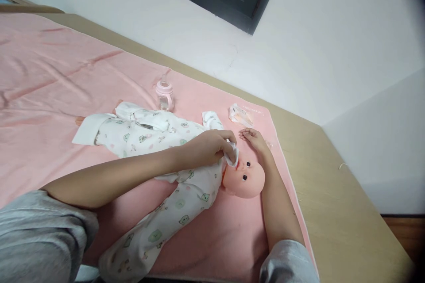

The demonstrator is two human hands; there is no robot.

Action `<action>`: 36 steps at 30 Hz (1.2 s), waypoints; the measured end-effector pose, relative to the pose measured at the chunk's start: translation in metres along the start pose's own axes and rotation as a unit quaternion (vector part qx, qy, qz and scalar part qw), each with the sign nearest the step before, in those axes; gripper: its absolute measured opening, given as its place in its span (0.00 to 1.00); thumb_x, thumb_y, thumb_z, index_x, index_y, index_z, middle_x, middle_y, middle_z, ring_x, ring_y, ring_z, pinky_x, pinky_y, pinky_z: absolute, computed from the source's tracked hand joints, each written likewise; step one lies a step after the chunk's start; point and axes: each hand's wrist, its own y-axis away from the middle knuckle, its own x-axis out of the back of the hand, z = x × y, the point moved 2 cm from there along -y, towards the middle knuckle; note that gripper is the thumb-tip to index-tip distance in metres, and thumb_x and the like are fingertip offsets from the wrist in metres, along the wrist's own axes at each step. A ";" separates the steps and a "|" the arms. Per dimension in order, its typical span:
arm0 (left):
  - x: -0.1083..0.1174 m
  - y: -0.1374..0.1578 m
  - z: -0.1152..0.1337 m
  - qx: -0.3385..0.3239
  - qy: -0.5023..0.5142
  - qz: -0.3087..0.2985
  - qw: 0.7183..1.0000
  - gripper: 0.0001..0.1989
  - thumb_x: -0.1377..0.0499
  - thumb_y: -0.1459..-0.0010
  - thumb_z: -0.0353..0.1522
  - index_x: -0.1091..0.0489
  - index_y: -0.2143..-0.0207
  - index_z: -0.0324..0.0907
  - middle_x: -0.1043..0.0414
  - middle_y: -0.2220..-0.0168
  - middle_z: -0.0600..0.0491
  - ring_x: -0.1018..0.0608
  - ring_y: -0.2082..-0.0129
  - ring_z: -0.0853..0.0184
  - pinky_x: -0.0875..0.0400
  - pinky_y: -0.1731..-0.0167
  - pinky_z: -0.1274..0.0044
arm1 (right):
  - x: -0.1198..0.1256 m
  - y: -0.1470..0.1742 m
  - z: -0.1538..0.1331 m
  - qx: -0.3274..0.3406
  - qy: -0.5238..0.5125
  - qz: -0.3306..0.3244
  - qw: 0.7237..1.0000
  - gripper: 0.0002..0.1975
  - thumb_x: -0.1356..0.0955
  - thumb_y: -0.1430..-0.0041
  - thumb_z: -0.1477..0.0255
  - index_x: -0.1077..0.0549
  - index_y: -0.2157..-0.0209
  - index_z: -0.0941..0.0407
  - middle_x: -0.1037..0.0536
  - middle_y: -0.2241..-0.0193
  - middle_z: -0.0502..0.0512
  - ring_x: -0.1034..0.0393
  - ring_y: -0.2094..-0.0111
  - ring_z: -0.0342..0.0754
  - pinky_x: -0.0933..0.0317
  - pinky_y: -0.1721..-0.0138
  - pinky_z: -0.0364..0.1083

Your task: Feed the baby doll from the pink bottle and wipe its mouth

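A baby doll (247, 183) lies on its back on a pink blanket (212, 234), its bald head toward the right. It wears a white suit (195, 190) printed with small green animals. My left hand (214, 147) reaches across the doll's chest and pinches a white wipe (232, 155) against its mouth and chin. Beyond the doll's head, my right hand (254, 138) rests on the blanket with its fingers stretched out and nothing in them. My right forearm lies alongside the crown of the head. A crumpled clear plastic packet (241, 116) lies just past my right fingertips.
A pink baby bottle (164, 95) with a handle stands on the blanket beyond the doll's body. A small clear item (269, 144) lies by my right wrist, too small to name. Bare wooden surface (318, 177) borders the blanket, with a white wall (292, 66) and dark-framed window (250, 17) behind.
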 end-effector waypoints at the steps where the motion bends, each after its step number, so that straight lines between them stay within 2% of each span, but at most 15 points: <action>1: 0.000 0.000 0.000 0.002 -0.003 0.002 1.000 0.24 0.52 0.56 0.11 0.22 0.72 0.42 0.29 0.62 0.55 0.25 0.69 0.76 0.34 0.67 0.83 | 0.000 0.000 0.000 0.001 -0.001 0.000 1.000 0.17 0.26 0.55 0.57 0.24 0.67 0.54 0.21 0.69 0.55 0.26 0.66 0.46 0.31 0.56 0.50; 7: -0.002 0.000 -0.003 0.010 -0.023 -0.002 1.000 0.25 0.52 0.57 0.12 0.22 0.72 0.42 0.28 0.62 0.55 0.26 0.70 0.75 0.35 0.67 0.83 | 0.001 0.000 0.001 0.004 -0.003 -0.001 1.000 0.18 0.26 0.56 0.56 0.24 0.67 0.54 0.21 0.69 0.54 0.26 0.66 0.46 0.31 0.57 0.49; 13: -0.001 -0.001 -0.004 0.003 -0.031 0.032 0.999 0.24 0.51 0.56 0.13 0.22 0.71 0.43 0.28 0.62 0.55 0.26 0.70 0.75 0.36 0.69 0.83 | 0.001 0.000 0.001 0.005 -0.001 0.001 1.000 0.18 0.26 0.56 0.56 0.24 0.67 0.54 0.20 0.69 0.53 0.26 0.67 0.45 0.31 0.58 0.47; 18: -0.002 -0.001 -0.004 0.023 -0.043 0.005 0.999 0.24 0.51 0.57 0.13 0.21 0.71 0.43 0.28 0.62 0.55 0.27 0.71 0.76 0.36 0.70 0.83 | 0.001 0.001 0.001 0.006 -0.002 0.000 1.000 0.16 0.26 0.55 0.58 0.24 0.67 0.54 0.20 0.69 0.53 0.26 0.66 0.44 0.31 0.57 0.47; 31: -0.004 -0.001 -0.008 0.046 -0.077 -0.009 0.996 0.27 0.51 0.56 0.12 0.20 0.67 0.47 0.28 0.58 0.56 0.27 0.69 0.74 0.35 0.67 0.82 | 0.000 0.003 -0.003 0.001 0.005 0.002 1.000 0.14 0.27 0.54 0.60 0.24 0.67 0.54 0.21 0.68 0.54 0.27 0.66 0.44 0.32 0.56 0.48; 36: -0.004 -0.001 -0.006 0.028 -0.051 0.012 0.998 0.28 0.51 0.55 0.12 0.20 0.66 0.46 0.29 0.57 0.55 0.25 0.67 0.74 0.34 0.65 0.82 | -0.001 0.004 -0.004 0.003 0.008 0.002 1.000 0.15 0.27 0.55 0.59 0.24 0.68 0.54 0.21 0.68 0.54 0.27 0.66 0.45 0.32 0.56 0.48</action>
